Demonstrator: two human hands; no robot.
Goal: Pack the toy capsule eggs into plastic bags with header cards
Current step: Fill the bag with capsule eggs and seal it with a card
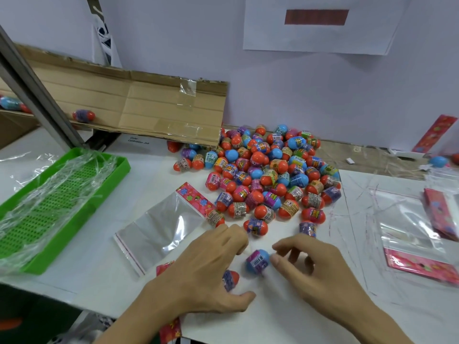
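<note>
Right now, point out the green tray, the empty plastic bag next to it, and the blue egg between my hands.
green tray (124,167): head view, on its far right rim.
empty plastic bag (161,224): head view, on its clear middle.
blue egg (258,263): head view, on its label band.

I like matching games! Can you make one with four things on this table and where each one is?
Things:
1. green tray
2. empty bag
3. blue egg
4. cardboard

Places:
A. between the left hand and the right hand
B. far left of the table
C. leaning at the back, behind the egg pile
D. flat, just left of the egg pile

Pairs: 1-B, 2-D, 3-A, 4-C
</note>
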